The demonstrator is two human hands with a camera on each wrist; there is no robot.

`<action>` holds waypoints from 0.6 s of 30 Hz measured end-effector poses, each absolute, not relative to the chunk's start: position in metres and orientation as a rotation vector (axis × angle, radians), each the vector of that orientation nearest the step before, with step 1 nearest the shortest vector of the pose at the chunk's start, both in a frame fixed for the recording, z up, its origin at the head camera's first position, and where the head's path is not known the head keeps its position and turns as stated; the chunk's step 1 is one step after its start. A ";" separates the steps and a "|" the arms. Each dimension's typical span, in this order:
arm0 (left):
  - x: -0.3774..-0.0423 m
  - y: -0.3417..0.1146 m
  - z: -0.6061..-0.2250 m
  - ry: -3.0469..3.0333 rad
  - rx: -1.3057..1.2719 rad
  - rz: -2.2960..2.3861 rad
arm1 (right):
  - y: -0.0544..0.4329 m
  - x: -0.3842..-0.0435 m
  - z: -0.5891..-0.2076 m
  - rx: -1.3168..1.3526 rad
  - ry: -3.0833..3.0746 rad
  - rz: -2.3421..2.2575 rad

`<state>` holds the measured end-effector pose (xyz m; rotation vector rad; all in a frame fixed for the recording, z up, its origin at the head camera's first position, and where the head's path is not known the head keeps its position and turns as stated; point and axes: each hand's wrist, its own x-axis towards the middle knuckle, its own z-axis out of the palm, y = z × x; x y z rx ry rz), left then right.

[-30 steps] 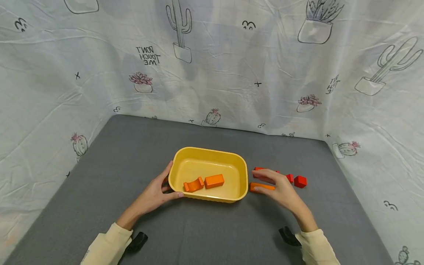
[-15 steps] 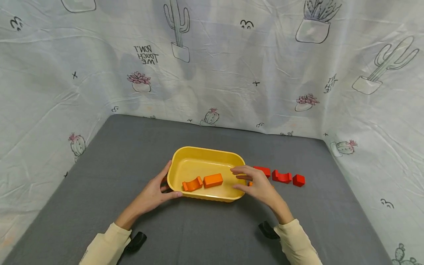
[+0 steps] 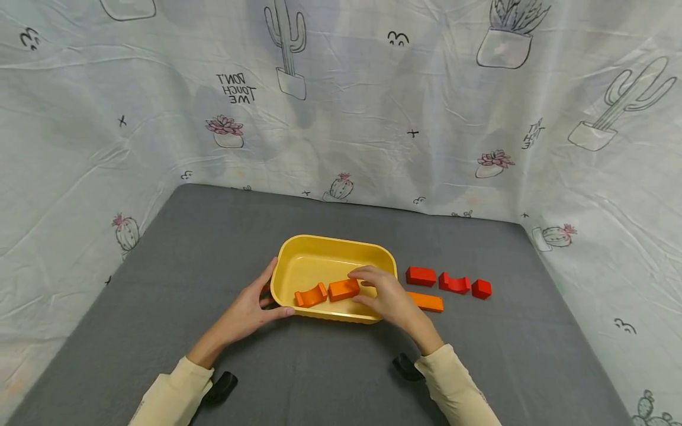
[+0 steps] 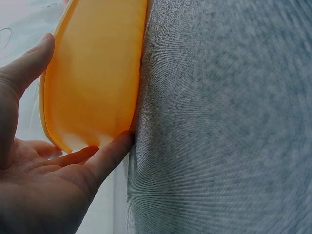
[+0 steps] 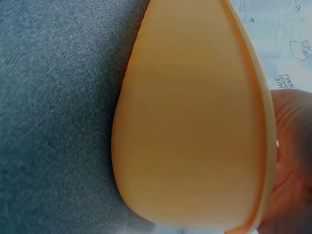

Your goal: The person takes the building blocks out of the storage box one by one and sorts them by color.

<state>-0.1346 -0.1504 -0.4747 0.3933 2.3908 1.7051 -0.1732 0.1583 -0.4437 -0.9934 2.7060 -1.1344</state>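
Note:
A yellow plastic tub (image 3: 330, 266) stands on the grey cloth in the head view. My left hand (image 3: 250, 310) holds its left end, thumb on the front rim and fingers round the side; the left wrist view shows the hand (image 4: 53, 175) against the tub's wall (image 4: 92, 68). Inside lie an orange block with a scooped-out top (image 3: 311, 295) and an orange rectangular block (image 3: 343, 290). My right hand (image 3: 391, 300) reaches over the tub's right end, finger and thumb parted about that block's right end. In the right wrist view, the tub's wall (image 5: 190, 122) partly hides this hand (image 5: 292, 161).
Right of the tub, a long orange block (image 3: 428, 302) lies on the cloth. Behind it are a red rectangular block (image 3: 421, 276), a red scooped block (image 3: 454, 283) and a small red cube (image 3: 482, 289). A white cactus-print curtain (image 3: 362, 118) surrounds the table.
My right hand has moved left from the long orange block, over the tub's rim, to the orange rectangular block inside. The left hand and tub have stayed put.

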 end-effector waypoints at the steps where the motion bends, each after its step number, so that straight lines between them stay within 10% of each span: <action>1: -0.135 -0.150 -0.475 2.393 0.393 1.703 | 0.157 -0.174 -0.444 -0.984 2.710 -1.122; 18: -0.134 -0.149 -0.476 2.377 0.381 1.720 | 0.138 -0.185 -0.449 -0.928 2.834 -0.800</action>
